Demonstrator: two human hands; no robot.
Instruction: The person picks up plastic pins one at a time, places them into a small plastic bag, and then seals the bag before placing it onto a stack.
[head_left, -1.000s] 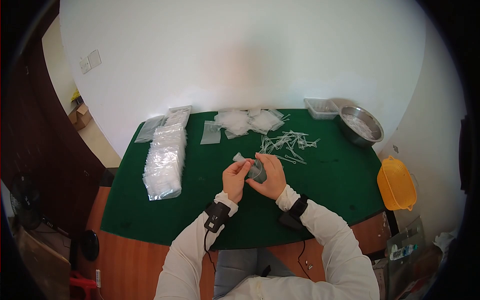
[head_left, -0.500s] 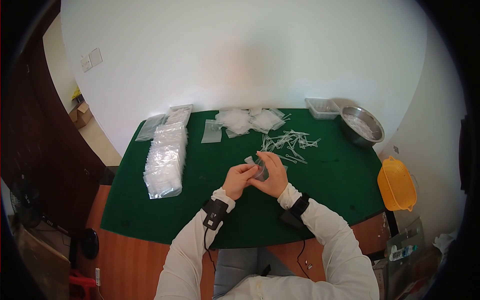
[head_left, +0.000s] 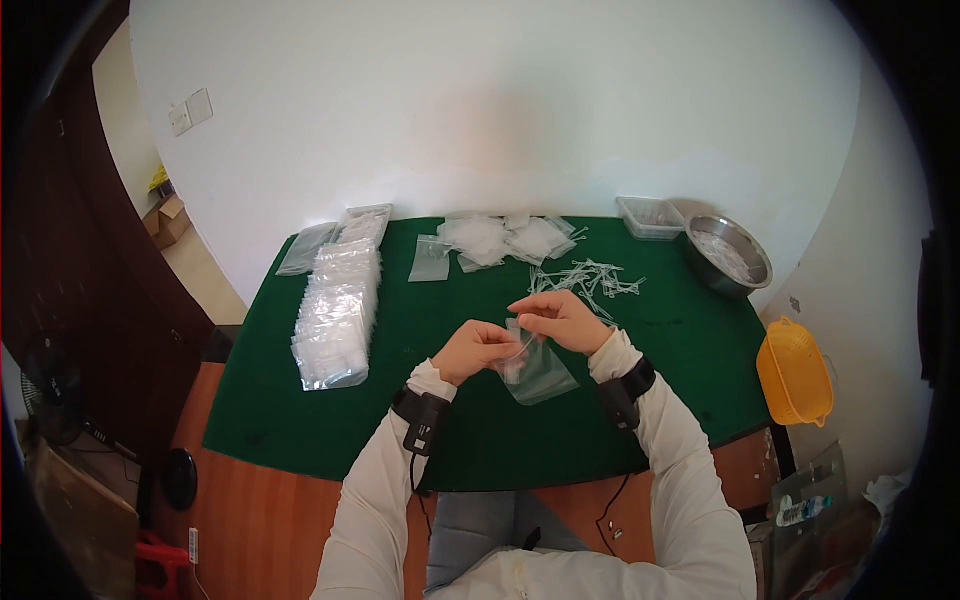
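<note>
A clear plastic bag (head_left: 544, 378) hangs in front of me over the green cloth, its lower corner towards the right. My left hand (head_left: 478, 350) pinches the bag by its upper left side. Inside or behind the film there, a whitish narrow piece shows, too blurred to name. At the bag's upper edge, my right hand (head_left: 565, 321) has thumb and fingers closed, seemingly on the film. Just beyond my right hand lies a loose heap of thin white looped sticks (head_left: 590, 281).
A long row of filled clear bags (head_left: 335, 315) lies at left beside a plastic tray (head_left: 379, 217). Flat bags (head_left: 480, 240) are piled at the back. A metal bowl (head_left: 712, 265), a clear tray (head_left: 652, 229) and a yellow basket (head_left: 800, 385) stand at right.
My right hand has moved up and to the right, away from my left. The bag, mostly hidden between the hands before, now hangs spread and visible below them.
</note>
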